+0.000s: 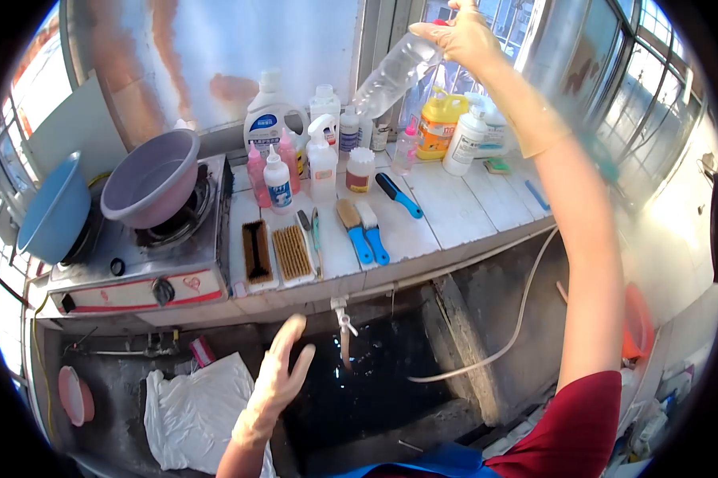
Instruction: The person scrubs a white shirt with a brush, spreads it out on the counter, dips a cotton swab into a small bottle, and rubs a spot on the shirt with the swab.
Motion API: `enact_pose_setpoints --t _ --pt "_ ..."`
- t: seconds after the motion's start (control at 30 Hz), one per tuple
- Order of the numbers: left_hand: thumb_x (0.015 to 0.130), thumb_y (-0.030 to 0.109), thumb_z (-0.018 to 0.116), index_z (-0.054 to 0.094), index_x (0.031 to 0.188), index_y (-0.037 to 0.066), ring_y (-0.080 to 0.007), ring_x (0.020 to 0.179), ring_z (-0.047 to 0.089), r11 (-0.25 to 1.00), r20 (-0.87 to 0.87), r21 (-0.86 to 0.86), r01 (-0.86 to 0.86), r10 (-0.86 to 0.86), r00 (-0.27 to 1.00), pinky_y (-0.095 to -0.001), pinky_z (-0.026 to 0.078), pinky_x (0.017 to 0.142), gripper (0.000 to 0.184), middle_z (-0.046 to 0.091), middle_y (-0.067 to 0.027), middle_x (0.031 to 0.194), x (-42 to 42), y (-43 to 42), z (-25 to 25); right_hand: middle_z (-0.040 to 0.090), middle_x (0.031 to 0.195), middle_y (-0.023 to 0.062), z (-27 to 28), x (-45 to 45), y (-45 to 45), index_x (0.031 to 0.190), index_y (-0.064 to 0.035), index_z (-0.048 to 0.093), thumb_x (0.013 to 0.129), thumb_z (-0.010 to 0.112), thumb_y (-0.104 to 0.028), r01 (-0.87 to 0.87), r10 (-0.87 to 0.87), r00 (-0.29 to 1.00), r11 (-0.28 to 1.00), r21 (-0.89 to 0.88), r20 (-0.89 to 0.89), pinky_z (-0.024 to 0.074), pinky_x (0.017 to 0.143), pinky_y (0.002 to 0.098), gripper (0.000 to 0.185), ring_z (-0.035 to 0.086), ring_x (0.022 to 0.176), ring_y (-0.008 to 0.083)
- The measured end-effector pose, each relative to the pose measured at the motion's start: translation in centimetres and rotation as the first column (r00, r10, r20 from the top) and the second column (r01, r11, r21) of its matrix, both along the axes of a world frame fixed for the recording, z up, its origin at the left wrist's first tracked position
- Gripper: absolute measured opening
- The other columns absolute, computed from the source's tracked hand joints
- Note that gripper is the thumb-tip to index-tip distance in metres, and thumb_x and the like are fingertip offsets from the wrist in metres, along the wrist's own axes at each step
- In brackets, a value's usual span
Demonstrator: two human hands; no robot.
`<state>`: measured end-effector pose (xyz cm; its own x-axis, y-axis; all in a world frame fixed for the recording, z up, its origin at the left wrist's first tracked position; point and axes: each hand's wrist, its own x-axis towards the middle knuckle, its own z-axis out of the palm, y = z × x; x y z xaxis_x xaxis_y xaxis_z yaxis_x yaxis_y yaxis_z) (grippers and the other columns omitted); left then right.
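My right hand (466, 40), in a pale translucent glove, is raised at the top and closed round the neck end of a clear plastic bottle (399, 76). The bottle tilts down to the left over the bottles at the back of the counter. My left hand (281, 373), gloved too, hangs over the left edge of the dark water basin (359, 398) with its fingers apart and nothing in them. Beside it on the left lies a white cloth (195, 414). A tap (344, 319) juts out over the water.
White tiled counter (462, 211) carries several bottles, a yellow jug (441, 123) and several brushes (290, 251). At left, a stove (136, 263) bears a purple basin (152, 179) and a blue basin (54, 211). A pale hose (518, 323) curves over the sink.
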<state>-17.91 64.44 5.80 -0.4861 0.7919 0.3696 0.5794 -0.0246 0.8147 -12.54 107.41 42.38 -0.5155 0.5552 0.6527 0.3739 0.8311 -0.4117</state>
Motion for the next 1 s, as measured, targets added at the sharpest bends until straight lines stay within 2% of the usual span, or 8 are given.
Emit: enact_pose_setpoints --t 0.07,0.13,0.2,0.37,0.57,0.67,0.8,1.0 --pt "0.090 0.004 0.075 0.034 0.153 0.002 -0.0281 0.134 0.052 0.975 -0.186 0.220 -0.002 0.044 0.982 -0.0388 0.041 0.112 0.075 0.047 -0.0198 0.152 0.7 3.8 4.7 0.071 0.109 0.0220 -0.5 1.7 -5.2 0.135 0.0107 0.039 0.078 0.084 -0.044 0.101 -0.104 0.994 0.988 0.117 0.020 0.0573 0.080 0.0360 0.091 0.072 0.087 0.0265" --pt "0.082 0.008 0.083 0.022 0.158 0.002 -0.0322 0.145 0.038 0.931 -0.267 0.361 -0.063 0.167 0.949 -0.0413 0.029 0.120 0.098 0.035 -0.0228 0.158 2.2 6.3 10.4 0.073 0.092 0.0210 -1.6 3.9 -10.3 0.123 0.0149 0.044 0.080 0.084 -0.039 -0.300 0.296 0.953 0.912 -0.281 -0.058 0.0576 0.067 0.0356 0.080 0.071 0.068 0.0244" --pt "0.068 0.023 0.093 0.024 0.158 0.004 -0.0390 0.145 0.035 0.911 -0.309 0.358 -0.206 0.324 0.894 -0.0516 0.027 0.118 0.115 0.034 -0.0246 0.157 5.2 5.8 15.6 0.073 0.089 0.0134 -3.0 4.8 -15.4 0.140 0.0110 0.034 0.086 0.082 -0.032 -0.268 0.293 0.956 0.898 -0.349 0.020 0.0445 0.045 0.0242 0.085 0.055 0.050 0.0105" --pt "0.076 0.015 0.086 0.023 0.158 0.007 -0.0224 0.106 0.063 0.920 0.067 0.323 -0.220 0.210 0.975 -0.0383 0.051 0.094 0.104 0.058 -0.0170 0.129 10.8 0.7 15.7 0.068 0.099 0.0224 -4.6 9.4 -27.2 0.128 0.0149 0.047 0.083 0.075 -0.049 -0.263 0.360 0.879 0.913 -0.311 0.314 0.0546 0.062 0.0362 0.083 0.069 0.070 0.0255" --pt "0.079 0.007 0.083 0.033 0.150 0.006 -0.0182 0.106 0.063 0.975 0.559 0.220 -0.045 -0.088 0.824 -0.0336 0.052 0.092 0.087 0.063 -0.0106 0.118 14.8 -6.4 14.7 0.071 0.092 0.0168 -2.9 13.1 -33.5 0.082 -0.0018 0.070 0.080 0.057 -0.084 -0.206 0.356 0.663 0.933 -0.296 0.659 0.0531 0.071 0.0399 0.083 0.070 0.079 0.0260" --pt "0.078 0.006 0.082 0.039 0.145 0.004 -0.0164 0.109 0.061 0.967 0.641 0.255 0.030 -0.192 0.743 -0.0332 0.050 0.095 0.080 0.063 -0.0082 0.120 15.6 -9.2 14.9 0.070 0.083 0.0148 -4.1 14.3 -33.6 0.083 -0.0024 0.069 0.081 0.058 -0.081 -0.439 0.401 0.686 0.893 -0.093 0.608 0.0522 0.070 0.0406 0.079 0.069 0.074 0.0260" --pt "0.079 0.009 0.081 0.045 0.141 0.002 -0.0222 0.100 0.069 0.965 0.633 0.232 0.124 -0.246 0.734 -0.0375 0.054 0.091 0.072 0.068 -0.0139 0.113 16.5 -11.6 15.0 0.068 0.080 0.0134 -4.1 16.7 -35.5 0.086 -0.0050 0.069 0.083 0.062 -0.074 -0.337 0.473 0.654 0.881 -0.332 0.590 0.0503 0.072 0.0348 0.070 0.067 0.074 0.0213" --pt "0.078 0.008 0.083 0.052 0.135 0.006 -0.0131 0.101 0.062 0.947 0.700 0.193 0.257 -0.316 0.641 -0.0314 0.051 0.090 0.065 0.065 -0.0033 0.113 17.5 -13.7 14.9 0.071 0.079 0.0121 -6.0 19.4 -37.3 0.083 -0.0028 0.073 0.084 0.062 -0.060 -0.305 0.508 0.681 0.852 -0.426 0.528 0.0502 0.078 0.0393 0.058 0.067 0.081 0.0254"
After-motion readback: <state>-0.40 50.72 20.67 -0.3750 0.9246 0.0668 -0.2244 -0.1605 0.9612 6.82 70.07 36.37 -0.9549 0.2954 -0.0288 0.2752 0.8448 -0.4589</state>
